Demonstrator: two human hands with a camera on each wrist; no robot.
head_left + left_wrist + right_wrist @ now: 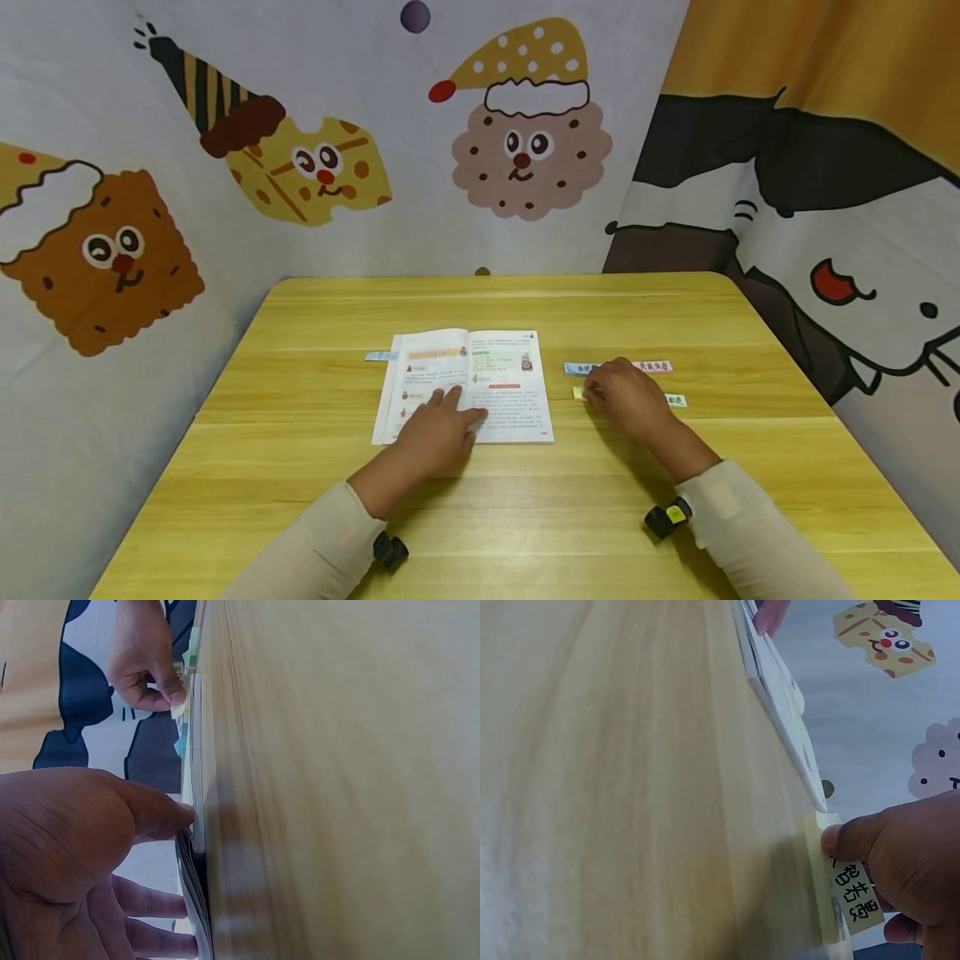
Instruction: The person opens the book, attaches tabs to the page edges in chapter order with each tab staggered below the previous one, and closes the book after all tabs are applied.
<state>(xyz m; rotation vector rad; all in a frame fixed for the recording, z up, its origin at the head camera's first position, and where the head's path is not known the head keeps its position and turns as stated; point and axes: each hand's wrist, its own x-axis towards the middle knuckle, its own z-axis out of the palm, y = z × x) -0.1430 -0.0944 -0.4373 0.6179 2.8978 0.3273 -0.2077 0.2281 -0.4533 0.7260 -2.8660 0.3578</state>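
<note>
The printed cloth backdrop (420, 183), bearing cartoon biscuits, a cheese figure and a large animal face, stands beyond the far edge and along both sides. In front of it is the desk (525, 517), wood-grained and yellow, with rounded far corners. Two beige sleeves (757, 529) extend over it from the near side. The book (467, 367) lies open left of the desk's middle, printed pages up. The left hand (438, 429) rests on the near part of the book; its fingers are extended and released, touching the pages, thumb toward the right-hand page. The right hand (630, 400) is to the right of the book, its fingers grasping the yellow strip (859, 896) in a pinch near the end closest to the book; the strip carries dark handwritten characters. A black device (666, 518) is noted at the right cuff. Of the remaining paper slips, the blue strip (578, 368) and the pink strip (654, 366) form a far row, partly covered by the right hand; the green strip (677, 401) shows nearer, at that hand's right. A pale blue slip (378, 356) projects from the book's left edge.
</note>
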